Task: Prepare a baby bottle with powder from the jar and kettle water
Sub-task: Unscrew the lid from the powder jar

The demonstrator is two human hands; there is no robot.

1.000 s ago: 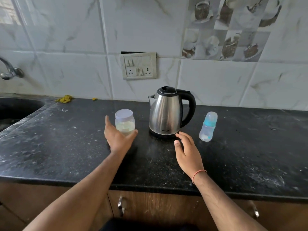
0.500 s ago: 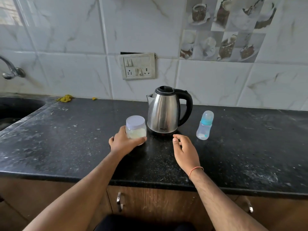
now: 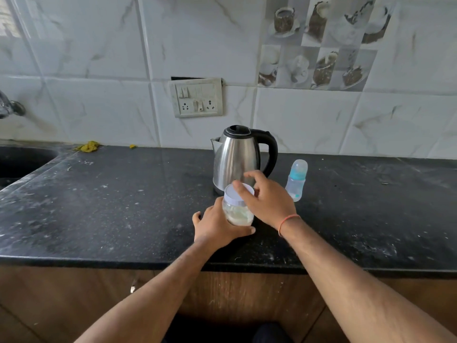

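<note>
Head view: left hand (image 3: 217,225) wraps the powder jar (image 3: 238,209) low on its body, holding it just off or on the black counter (image 3: 123,206); cannot tell which. Right hand (image 3: 268,203) comes over the white lid (image 3: 238,194), fingers curled, thumb on top, not yet clamped. Beyond the grip: kettle (image 3: 237,157); to its right, capped baby bottle (image 3: 296,179). Advice: brace jar firmly, twist lid level so powder stays put.
</note>
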